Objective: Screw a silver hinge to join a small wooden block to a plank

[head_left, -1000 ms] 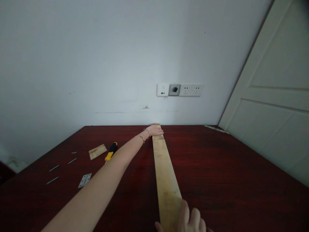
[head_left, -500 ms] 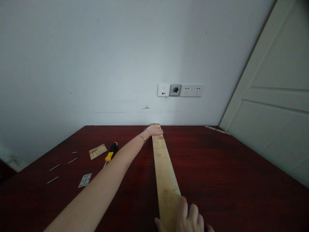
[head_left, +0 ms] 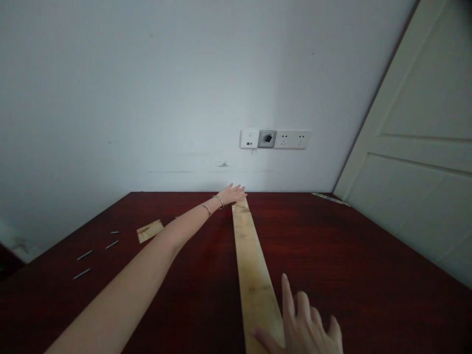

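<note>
A long pale wooden plank (head_left: 250,260) lies lengthwise on the dark red table (head_left: 350,255), running from near me to the far wall. My left hand (head_left: 233,193) reaches to the plank's far end, fingers stretched out and open, hovering at or just touching its tip. My left wrist wears two thin bracelets. My right hand (head_left: 306,327) is lifted over the near end of the plank with its fingers spread, holding nothing.
A small wooden block (head_left: 149,230) and several loose screws (head_left: 96,250) lie on the left of the table. A socket strip (head_left: 275,138) is on the white wall. A white door (head_left: 420,147) stands at the right. A flat strip (head_left: 330,197) lies at the table's far right.
Both hands have let go of the plank: the left opened and lifted at the far end, the right rose and spread. My left arm now hides the screwdriver and hinge.
</note>
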`<act>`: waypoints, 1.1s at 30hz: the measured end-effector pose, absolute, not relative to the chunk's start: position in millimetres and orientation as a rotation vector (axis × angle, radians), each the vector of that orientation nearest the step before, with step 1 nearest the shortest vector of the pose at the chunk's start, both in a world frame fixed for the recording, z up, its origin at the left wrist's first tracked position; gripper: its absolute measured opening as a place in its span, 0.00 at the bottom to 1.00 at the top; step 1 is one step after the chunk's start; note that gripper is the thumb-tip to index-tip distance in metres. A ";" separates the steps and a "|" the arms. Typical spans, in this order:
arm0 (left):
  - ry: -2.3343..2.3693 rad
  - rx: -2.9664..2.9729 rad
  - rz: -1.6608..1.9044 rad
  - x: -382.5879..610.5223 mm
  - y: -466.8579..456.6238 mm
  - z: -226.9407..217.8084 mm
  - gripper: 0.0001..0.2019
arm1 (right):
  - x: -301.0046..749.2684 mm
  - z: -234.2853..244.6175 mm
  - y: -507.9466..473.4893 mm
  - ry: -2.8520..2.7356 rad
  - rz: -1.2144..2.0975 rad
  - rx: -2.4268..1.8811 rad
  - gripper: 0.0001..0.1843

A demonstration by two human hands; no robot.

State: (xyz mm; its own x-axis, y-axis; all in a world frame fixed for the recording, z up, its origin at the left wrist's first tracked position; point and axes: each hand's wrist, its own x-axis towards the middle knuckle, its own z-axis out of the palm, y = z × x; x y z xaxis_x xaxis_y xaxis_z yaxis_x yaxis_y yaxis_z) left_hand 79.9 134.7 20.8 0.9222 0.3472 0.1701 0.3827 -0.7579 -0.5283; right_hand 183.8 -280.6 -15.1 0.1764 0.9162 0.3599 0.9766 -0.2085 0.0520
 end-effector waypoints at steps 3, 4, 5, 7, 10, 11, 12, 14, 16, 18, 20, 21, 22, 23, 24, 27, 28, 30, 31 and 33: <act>-0.636 -2.476 -0.009 48.6 133.2 50.1 0.36 | 214.4 10.9 -266.7 -1.980 -0.523 -2.072 0.39; -0.667 -2.471 -0.013 34.0 132.8 61.1 0.36 | 221.0 20.8 -258.8 -2.001 -0.536 -2.019 0.38; -0.707 -2.460 -0.013 17.4 132.1 72.3 0.34 | 225.4 30.7 -249.2 -2.053 -0.515 -1.956 0.37; -0.776 -2.439 0.015 -20.5 128.6 94.3 0.31 | 227.6 49.3 -225.9 -2.170 -0.461 -1.796 0.34; -0.919 -2.373 0.130 -83.5 116.8 122.7 0.29 | 218.6 70.1 -183.1 -2.350 -0.255 -1.571 0.30; -0.983 -2.353 0.167 -104.3 110.8 130.1 0.29 | 212.9 74.8 -167.5 -2.381 -0.191 -1.506 0.28; -1.050 -2.340 0.210 -124.3 103.9 136.1 0.28 | 205.7 78.5 -151.7 -2.417 -0.129 -1.421 0.26; -1.177 -2.338 0.295 -160.6 87.1 143.1 0.26 | 186.5 83.3 -120.0 -2.451 0.061 -1.229 0.25; -1.282 -2.376 0.346 -190.9 67.2 142.7 0.25 | 160.8 85.7 -90.3 -2.459 0.322 -1.071 0.23; -1.376 -2.445 0.356 -215.1 45.5 135.1 0.25 | 129.8 86.0 -64.1 -2.458 0.495 -0.967 0.21; -1.466 -2.511 0.348 -234.1 24.0 121.8 0.26 | 96.5 84.2 -42.3 -2.510 0.521 -0.884 0.20; -1.508 -2.534 0.346 -242.1 14.0 113.6 0.27 | 79.8 82.3 -32.8 -2.565 0.483 -0.859 0.20; -1.568 -2.542 0.343 -249.2 4.9 104.6 0.29 | 63.6 79.8 -24.2 -2.591 0.475 -0.841 0.22; -1.640 -2.540 0.349 -255.6 -3.2 95.1 0.31 | 48.0 76.7 -16.2 -2.613 0.475 -0.826 0.27; -1.714 -2.534 0.367 -261.3 -10.1 85.4 0.32 | 33.3 73.1 -8.7 -2.635 0.477 -0.819 0.32; -1.869 -2.531 0.347 -274.2 -24.6 57.7 0.36 | -4.7 61.4 11.2 -2.714 0.484 -0.843 0.43; -1.907 -2.534 0.315 -276.9 -27.8 49.8 0.36 | -15.0 57.7 16.9 -2.744 0.492 -0.857 0.45; -1.970 -2.555 0.279 -279.4 -32.8 37.5 0.33 | -32.0 51.1 27.1 -2.798 0.510 -0.888 0.48; -1.995 -2.560 0.270 -279.2 -34.9 33.2 0.32 | -38.7 48.2 31.5 -2.821 0.517 -0.905 0.49; -2.038 -2.540 0.254 -276.5 -38.9 27.5 0.33 | -49.0 43.3 39.3 -2.859 0.524 -0.935 0.50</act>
